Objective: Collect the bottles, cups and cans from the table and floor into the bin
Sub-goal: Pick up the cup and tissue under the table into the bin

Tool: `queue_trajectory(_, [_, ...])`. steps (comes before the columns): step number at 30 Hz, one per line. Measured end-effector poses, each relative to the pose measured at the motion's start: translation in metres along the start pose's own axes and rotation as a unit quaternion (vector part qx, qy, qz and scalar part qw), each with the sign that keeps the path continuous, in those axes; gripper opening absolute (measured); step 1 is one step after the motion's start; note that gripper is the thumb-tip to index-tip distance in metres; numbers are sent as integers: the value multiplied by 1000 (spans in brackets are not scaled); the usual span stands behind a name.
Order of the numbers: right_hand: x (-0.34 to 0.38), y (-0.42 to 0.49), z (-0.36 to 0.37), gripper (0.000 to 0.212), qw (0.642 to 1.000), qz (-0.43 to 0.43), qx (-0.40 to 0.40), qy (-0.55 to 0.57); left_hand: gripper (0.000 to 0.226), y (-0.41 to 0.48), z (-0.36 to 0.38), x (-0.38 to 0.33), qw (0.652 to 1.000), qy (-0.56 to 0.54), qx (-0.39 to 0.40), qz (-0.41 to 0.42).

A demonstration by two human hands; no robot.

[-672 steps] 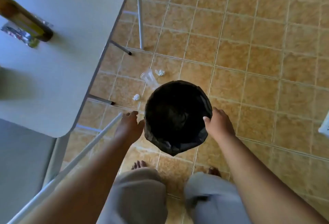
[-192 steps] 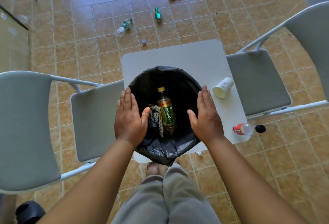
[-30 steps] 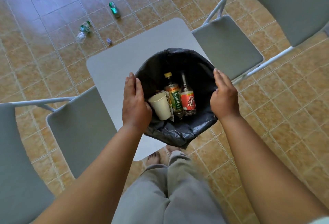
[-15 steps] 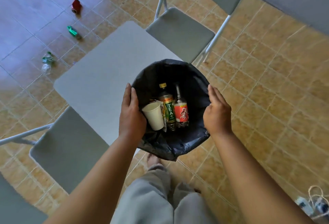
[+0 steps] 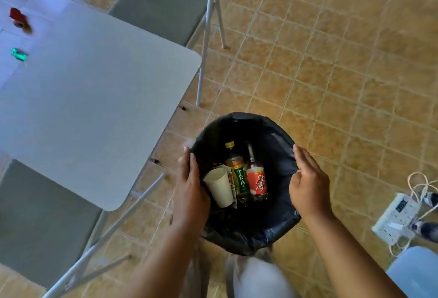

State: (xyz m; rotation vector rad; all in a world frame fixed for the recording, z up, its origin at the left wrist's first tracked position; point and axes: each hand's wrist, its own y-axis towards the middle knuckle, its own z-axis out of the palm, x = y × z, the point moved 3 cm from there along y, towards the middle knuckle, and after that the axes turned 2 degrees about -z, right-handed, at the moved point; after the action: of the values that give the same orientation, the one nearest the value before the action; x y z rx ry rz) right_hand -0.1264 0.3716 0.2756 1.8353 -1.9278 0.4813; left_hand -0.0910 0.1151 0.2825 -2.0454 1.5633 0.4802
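I hold the bin point(image 5: 279, 136), lined with a black bag, between both palms over the tiled floor to the right of the table point(image 5: 90, 108). My left hand point(image 5: 192, 186) presses its left side and my right hand point(image 5: 308, 184) its right side. Inside lie a white paper cup point(image 5: 219, 187), a green tea bottle point(image 5: 238, 174) and a clear bottle with a red label point(image 5: 257, 179). Far left on the floor beyond the table lie a red can point(image 5: 17, 19) and a green can point(image 5: 19, 54).
One grey folding chair point(image 5: 161, 6) stands at the table's far side and another point(image 5: 40, 224) at its near left. A white power strip point(image 5: 395, 219) with looped cords lies on the floor at the right. My legs are below the bin.
The bin has come off the table edge and now hangs over the floor to its right. My view has swung right, so the cans sit at the far left.
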Motion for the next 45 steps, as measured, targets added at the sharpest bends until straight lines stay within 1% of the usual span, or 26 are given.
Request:
queue_trajectory(3, [-54, -29, 48, 63, 1000, 26, 15, 0, 79, -7, 66, 31, 999, 9, 37, 22])
queue_trajectory(6, [-99, -46, 103, 62, 999, 48, 24, -1, 82, 0, 123, 64, 998, 16, 64, 25])
queue_trajectory(10, [-147, -45, 165, 60, 997, 72, 24, -8, 83, 34, 189, 96, 995, 48, 82, 40])
queue_trajectory(12, [-168, -32, 194, 58, 996, 83, 15, -12, 84, 60, 219, 108, 993, 41, 94, 55])
queue_trajectory(14, [-186, -11, 221, 57, 996, 87, 5, -14, 81, 92, 245, 120, 993, 38, 88, 66])
queue_trajectory(16, [-201, 15, 242, 58, 996, 94, -9, -4, 75, 127, 265, 128, 994, 42, 62, 80])
queue_trajectory(19, [-218, 60, 263, 57, 998, 65, -20, -8, 71, 179, 290, 133, 994, 43, 16, 103])
queue_trajectory(21, [-227, 90, 272, 56, 998, 52, -27, -16, 70, 210, 305, 133, 993, 33, 0, 115])
queue_trajectory(24, [-237, 122, 281, 56, 997, 49, -55, -11, 67, 249, 322, 134, 988, 30, -23, 148])
queue_trajectory(27, [-241, 133, 287, 58, 996, 31, -82, -18, 69, 274, 328, 134, 986, 25, -30, 162])
queue_trajectory(29, [-242, 134, 287, 58, 996, 22, -85, -20, 69, 279, 328, 131, 986, 27, -29, 163])
queue_trajectory(35, [-240, 129, 289, 56, 995, 30, -90, 10, 69, 273, 322, 132, 985, 30, -21, 171])
queue_trajectory(38, [-237, 133, 294, 55, 998, 12, -66, 17, 66, 279, 318, 136, 982, 24, -36, 185])
queue_trajectory(41, [-233, 136, 301, 64, 1000, -2, -22, -4, 64, 287, 317, 137, 982, 8, -48, 183])
queue_trajectory(45, [-230, 131, 308, 72, 998, -19, -7, -61, 63, 285, 320, 141, 982, 6, -20, 185])
